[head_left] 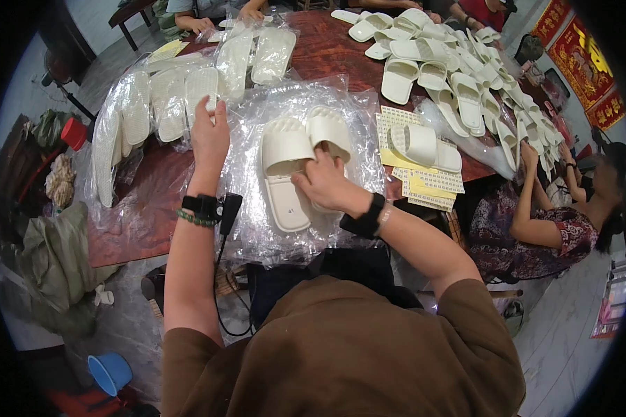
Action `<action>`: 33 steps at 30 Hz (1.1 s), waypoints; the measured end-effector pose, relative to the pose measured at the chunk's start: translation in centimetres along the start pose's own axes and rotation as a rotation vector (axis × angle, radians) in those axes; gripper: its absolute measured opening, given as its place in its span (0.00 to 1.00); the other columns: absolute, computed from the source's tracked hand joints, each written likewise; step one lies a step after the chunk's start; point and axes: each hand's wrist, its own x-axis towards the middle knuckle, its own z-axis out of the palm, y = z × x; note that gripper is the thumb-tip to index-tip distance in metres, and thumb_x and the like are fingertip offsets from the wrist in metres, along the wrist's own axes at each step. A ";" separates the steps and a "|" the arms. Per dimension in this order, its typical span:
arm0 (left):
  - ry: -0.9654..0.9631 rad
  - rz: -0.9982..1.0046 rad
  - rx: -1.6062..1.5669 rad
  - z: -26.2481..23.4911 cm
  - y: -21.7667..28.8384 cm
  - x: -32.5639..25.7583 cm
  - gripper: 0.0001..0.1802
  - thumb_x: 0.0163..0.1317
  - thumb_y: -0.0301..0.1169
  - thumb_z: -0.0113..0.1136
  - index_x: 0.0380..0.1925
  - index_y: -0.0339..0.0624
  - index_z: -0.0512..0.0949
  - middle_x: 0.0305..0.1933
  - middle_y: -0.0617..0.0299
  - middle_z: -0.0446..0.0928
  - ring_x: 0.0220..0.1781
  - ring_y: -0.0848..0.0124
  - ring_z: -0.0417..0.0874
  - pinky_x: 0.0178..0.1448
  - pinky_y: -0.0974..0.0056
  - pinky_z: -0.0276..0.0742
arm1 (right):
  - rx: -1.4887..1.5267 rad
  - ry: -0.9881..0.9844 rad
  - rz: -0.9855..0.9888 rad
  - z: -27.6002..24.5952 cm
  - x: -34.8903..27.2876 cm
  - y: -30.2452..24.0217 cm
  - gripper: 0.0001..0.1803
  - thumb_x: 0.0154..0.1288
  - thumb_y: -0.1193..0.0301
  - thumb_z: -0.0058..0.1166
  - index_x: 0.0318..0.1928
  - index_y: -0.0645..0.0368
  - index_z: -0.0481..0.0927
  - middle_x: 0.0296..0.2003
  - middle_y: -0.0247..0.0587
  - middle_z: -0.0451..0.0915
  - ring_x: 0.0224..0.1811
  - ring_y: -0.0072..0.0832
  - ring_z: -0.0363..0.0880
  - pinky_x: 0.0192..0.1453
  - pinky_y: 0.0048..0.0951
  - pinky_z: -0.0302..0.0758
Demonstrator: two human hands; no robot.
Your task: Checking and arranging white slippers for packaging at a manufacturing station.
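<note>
A pair of cream slide slippers lies side by side on a stack of clear plastic bags [247,201] before me. The left slipper [289,201] shows its bare sole toward me and has a small printed mark at the heel. My right hand [330,184] is closed at the strap opening of the right slipper [329,132], covering most of its sole. Raised to the left, my left hand [210,135] has thumb and forefinger apart, close to a bagged slipper [202,87]. Its other fingers are mostly hidden.
Plastic-wrapped slippers [135,104] line the left of the red table [153,229]. Loose slippers [435,52] heap at the far right. Yellow sticker sheets [424,187] lie beneath a single slipper [421,146]. Co-workers sit opposite and at right. A cable [221,292] hangs beside my left forearm.
</note>
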 end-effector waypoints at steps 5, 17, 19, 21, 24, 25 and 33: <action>-0.064 0.625 0.151 -0.9 4.7 -7.6 0.26 0.61 0.32 0.66 0.59 0.40 0.75 0.62 0.43 0.73 0.66 0.46 0.71 0.69 0.47 0.65 | -0.108 -0.008 0.019 2.1 1.7 1.5 0.28 0.72 0.48 0.49 0.55 0.62 0.77 0.66 0.69 0.60 0.74 0.62 0.53 0.73 0.73 0.45; -0.337 0.519 0.310 -3.4 1.3 -21.2 0.20 0.50 0.30 0.74 0.46 0.44 0.82 0.55 0.54 0.75 0.59 0.50 0.72 0.63 0.50 0.68 | 0.254 0.209 -0.156 -5.7 -5.7 3.8 0.14 0.66 0.69 0.58 0.50 0.62 0.83 0.43 0.54 0.83 0.44 0.49 0.83 0.50 0.41 0.78; -0.342 0.528 0.324 -3.4 0.5 -21.8 0.19 0.51 0.31 0.74 0.45 0.44 0.83 0.54 0.55 0.75 0.58 0.52 0.73 0.62 0.50 0.68 | 0.290 0.252 -0.058 -5.4 -6.3 4.2 0.12 0.65 0.70 0.59 0.47 0.62 0.83 0.39 0.53 0.84 0.41 0.48 0.83 0.47 0.42 0.79; -0.345 0.539 0.339 -3.2 0.2 -22.2 0.19 0.51 0.31 0.74 0.45 0.45 0.84 0.54 0.56 0.75 0.57 0.54 0.74 0.61 0.50 0.68 | 0.189 0.252 -0.033 -4.1 -6.6 5.0 0.10 0.64 0.72 0.59 0.44 0.63 0.83 0.36 0.52 0.82 0.39 0.48 0.83 0.44 0.42 0.78; -0.311 0.534 0.333 -2.9 0.2 -22.4 0.18 0.52 0.30 0.73 0.45 0.45 0.84 0.53 0.56 0.76 0.57 0.55 0.74 0.61 0.49 0.68 | 0.197 0.279 -0.042 -2.7 -5.9 5.6 0.10 0.65 0.72 0.57 0.45 0.63 0.82 0.38 0.52 0.82 0.40 0.49 0.82 0.46 0.43 0.78; -0.299 0.586 0.343 -2.8 0.4 -22.3 0.19 0.52 0.30 0.73 0.46 0.46 0.84 0.53 0.56 0.76 0.57 0.55 0.74 0.61 0.50 0.69 | 0.202 0.295 -0.052 -2.4 -5.4 5.6 0.10 0.66 0.72 0.56 0.45 0.62 0.82 0.39 0.52 0.81 0.41 0.49 0.82 0.47 0.43 0.78; -0.410 0.773 0.318 -0.3 3.7 -20.9 0.25 0.56 0.30 0.69 0.57 0.51 0.81 0.55 0.53 0.73 0.54 0.53 0.74 0.59 0.50 0.70 | 0.040 0.318 -0.073 -1.5 -2.5 4.7 0.09 0.66 0.71 0.56 0.44 0.61 0.83 0.38 0.50 0.79 0.42 0.49 0.81 0.47 0.44 0.77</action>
